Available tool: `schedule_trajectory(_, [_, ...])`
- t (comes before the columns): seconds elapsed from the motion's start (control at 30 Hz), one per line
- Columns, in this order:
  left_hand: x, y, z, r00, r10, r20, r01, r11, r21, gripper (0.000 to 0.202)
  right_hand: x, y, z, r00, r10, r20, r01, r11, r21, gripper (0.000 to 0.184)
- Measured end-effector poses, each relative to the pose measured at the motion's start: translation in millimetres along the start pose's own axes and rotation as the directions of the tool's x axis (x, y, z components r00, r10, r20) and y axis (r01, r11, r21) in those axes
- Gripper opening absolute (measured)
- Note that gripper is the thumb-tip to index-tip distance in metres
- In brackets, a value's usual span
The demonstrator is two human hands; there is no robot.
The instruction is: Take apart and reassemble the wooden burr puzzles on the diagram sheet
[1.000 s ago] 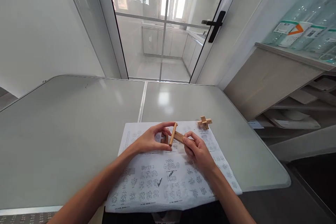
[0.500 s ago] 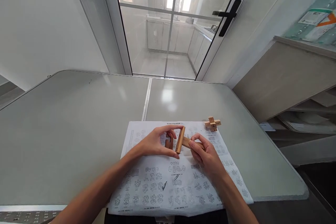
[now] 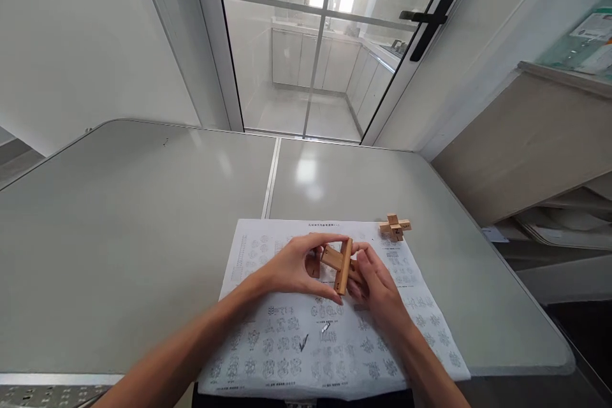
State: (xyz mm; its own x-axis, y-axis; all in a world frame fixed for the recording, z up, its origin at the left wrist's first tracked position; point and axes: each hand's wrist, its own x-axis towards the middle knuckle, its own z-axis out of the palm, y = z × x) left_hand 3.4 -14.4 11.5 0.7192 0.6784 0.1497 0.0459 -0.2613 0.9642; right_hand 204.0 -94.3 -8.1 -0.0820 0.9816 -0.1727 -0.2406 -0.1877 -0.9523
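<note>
My left hand [image 3: 291,268] pinches an upright wooden bar [image 3: 343,266] between thumb and fingers. A second wooden bar [image 3: 331,258] crosses it, and my right hand [image 3: 377,284] grips that bar's right end. Both hands hover just above a printed sheet of puzzle diagrams [image 3: 329,331]. Another small wooden piece [image 3: 313,264] shows behind my left fingers. A finished wooden cross puzzle [image 3: 394,227] rests on the sheet's far right corner, apart from both hands.
The sheet lies at the near edge of a grey-white table [image 3: 143,223] with a seam down its middle. A glass door [image 3: 315,38] with a black handle stands beyond. Wooden shelves [image 3: 540,153] with papers stand to the right.
The two bars have been slid together, so the flat bar now crosses through the upright one. My hands have closed in toward each other. The camera has tilted down a little.
</note>
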Motion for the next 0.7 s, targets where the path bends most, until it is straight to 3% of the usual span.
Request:
schedule_trajectory(0.3, [-0.7,6.5,0.0,0.998,-0.053,-0.032,0.054,0.999,0.006,0.090,1.4,1.5,-0.5,0.999,-0.038,-0.022,0.038,0.999,0.002,0.032])
schedule_trajectory(0.7, [-0.2,8.0,-1.0,1.000,-0.018,-0.016,0.017,1.000,-0.003,0.083,-0.3,0.8,-1.1,0.997,-0.072,0.003,0.072,0.995,-0.064,0.033])
